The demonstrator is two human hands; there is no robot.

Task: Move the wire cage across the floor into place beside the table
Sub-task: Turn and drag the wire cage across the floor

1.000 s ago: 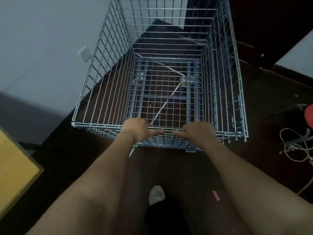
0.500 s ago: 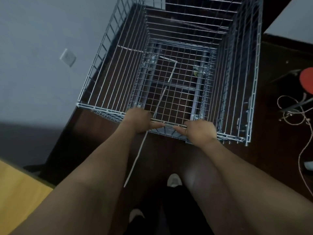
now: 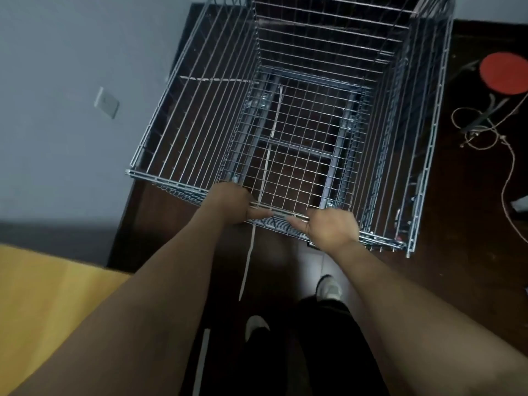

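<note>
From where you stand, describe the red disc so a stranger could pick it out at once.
Start at the wire cage both hands grip. Look past its right wall to the dark floor. The red disc lies there, beyond a tangle of pale cord; it is the only bright red, round thing.

Red disc (image 3: 504, 77) sits on the dark floor (image 3: 457, 281) off to the right, tangled cord (image 3: 480, 130) lying just beside it. Pale wall (image 3: 71, 67) on the left has a socket plate (image 3: 106, 102) on it, and a thin white strip (image 3: 248, 260) lies on the floor.
</note>
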